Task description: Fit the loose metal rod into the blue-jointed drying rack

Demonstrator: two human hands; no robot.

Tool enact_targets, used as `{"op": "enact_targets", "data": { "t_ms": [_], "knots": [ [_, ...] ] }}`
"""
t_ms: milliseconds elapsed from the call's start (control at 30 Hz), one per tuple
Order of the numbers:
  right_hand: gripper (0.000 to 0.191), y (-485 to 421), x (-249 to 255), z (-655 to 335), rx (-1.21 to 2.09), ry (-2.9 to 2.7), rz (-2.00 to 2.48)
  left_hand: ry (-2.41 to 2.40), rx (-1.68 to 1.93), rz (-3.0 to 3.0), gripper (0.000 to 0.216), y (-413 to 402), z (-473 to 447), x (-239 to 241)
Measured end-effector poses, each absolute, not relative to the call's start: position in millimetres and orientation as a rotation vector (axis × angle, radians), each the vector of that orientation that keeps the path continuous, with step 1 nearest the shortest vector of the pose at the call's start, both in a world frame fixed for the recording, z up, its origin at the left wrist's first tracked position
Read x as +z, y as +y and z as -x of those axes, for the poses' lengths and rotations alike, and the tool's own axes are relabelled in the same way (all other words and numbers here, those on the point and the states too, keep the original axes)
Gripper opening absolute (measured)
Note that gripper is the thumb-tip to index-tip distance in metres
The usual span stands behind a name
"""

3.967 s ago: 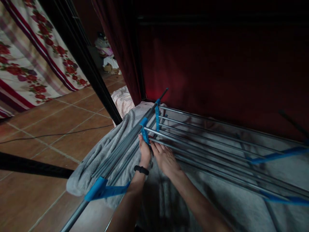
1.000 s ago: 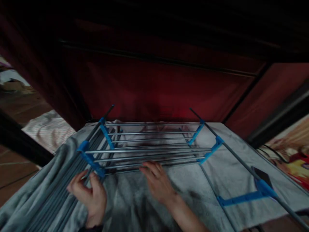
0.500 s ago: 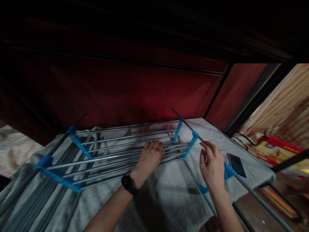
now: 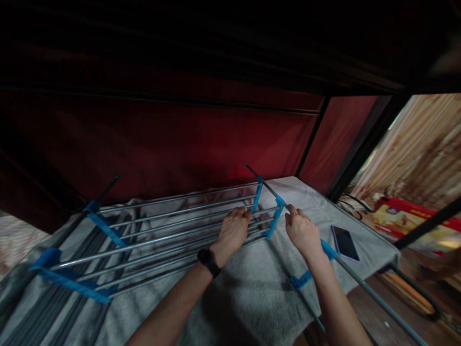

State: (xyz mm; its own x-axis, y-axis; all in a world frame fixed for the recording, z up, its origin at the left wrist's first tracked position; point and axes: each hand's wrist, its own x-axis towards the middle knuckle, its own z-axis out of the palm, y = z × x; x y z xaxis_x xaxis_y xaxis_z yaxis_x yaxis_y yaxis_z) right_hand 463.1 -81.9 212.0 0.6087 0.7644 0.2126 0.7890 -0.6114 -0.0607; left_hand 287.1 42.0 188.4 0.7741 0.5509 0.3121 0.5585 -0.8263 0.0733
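Note:
A rack of grey metal rods (image 4: pixel 158 239) joined by blue plastic brackets (image 4: pixel 73 282) lies across the cloth-covered surface. My left hand (image 4: pixel 233 233), with a black watch (image 4: pixel 209 262) on its wrist, is closed over the rods near their right end. On the right side, a long grey side pole (image 4: pixel 378 293) runs through more blue brackets (image 4: pixel 276 217). My right hand (image 4: pixel 304 233) is wrapped around this pole, just nearer to me than one bracket. Parts of the pole and of a lower bracket (image 4: pixel 301 279) are hidden behind my right hand and forearm.
A phone (image 4: pixel 345 243) lies on the grey cloth (image 4: pixel 248 298) at the right. Several loose grey tubes (image 4: pixel 54 298) lie at the left under the rack. Behind stands a dark red panel (image 4: pixel 187 144). A red and yellow package (image 4: pixel 414 226) sits beyond the right edge.
My right hand has moved up the side pole, closer to the bracket, and its fingers have closed around it. My left hand has shifted right along the rods. The view has turned slightly.

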Motion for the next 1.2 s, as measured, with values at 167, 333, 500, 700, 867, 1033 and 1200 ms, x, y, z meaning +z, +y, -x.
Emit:
{"op": "enact_targets", "data": {
  "t_ms": [167, 333, 500, 700, 867, 1033, 1200],
  "knots": [
    [0.049, -77.1, 215.7, -470.0, -0.173, -1.324, 2.660, -0.926, -0.484, 2.914, 0.045, 43.4, -288.9, 189.9],
    [0.050, -62.8, 221.2, -483.8, -0.040, -1.352, 2.671, -0.911, -0.482, 2.889, 0.043, 43.6, -289.5, 189.6],
    [0.051, -55.4, 220.7, -489.2, -0.014, -1.357, 2.678, -0.901, -0.488, 2.890, 0.042, 42.5, -289.3, 190.1],
    [0.052, -56.7, 220.1, -488.5, 0.023, -1.349, 2.645, -0.894, -0.519, 2.904, 0.046, 43.3, -288.8, 186.3],
    [0.054, -57.1, 220.5, -486.9, 0.003, -1.327, 2.657, -0.881, -0.515, 2.922, 0.044, 44.6, -290.9, 184.9],
    [0.054, -58.7, 216.8, -487.6, -0.035, -1.352, 2.648, -0.890, -0.473, 2.914, 0.043, 42.5, -291.3, 185.8],
    [0.054, -60.6, 209.9, -485.3, -0.105, -1.390, 2.670, -0.889, -0.497, 2.922, 0.037, 41.3, -291.4, 186.3]
  ]
}}
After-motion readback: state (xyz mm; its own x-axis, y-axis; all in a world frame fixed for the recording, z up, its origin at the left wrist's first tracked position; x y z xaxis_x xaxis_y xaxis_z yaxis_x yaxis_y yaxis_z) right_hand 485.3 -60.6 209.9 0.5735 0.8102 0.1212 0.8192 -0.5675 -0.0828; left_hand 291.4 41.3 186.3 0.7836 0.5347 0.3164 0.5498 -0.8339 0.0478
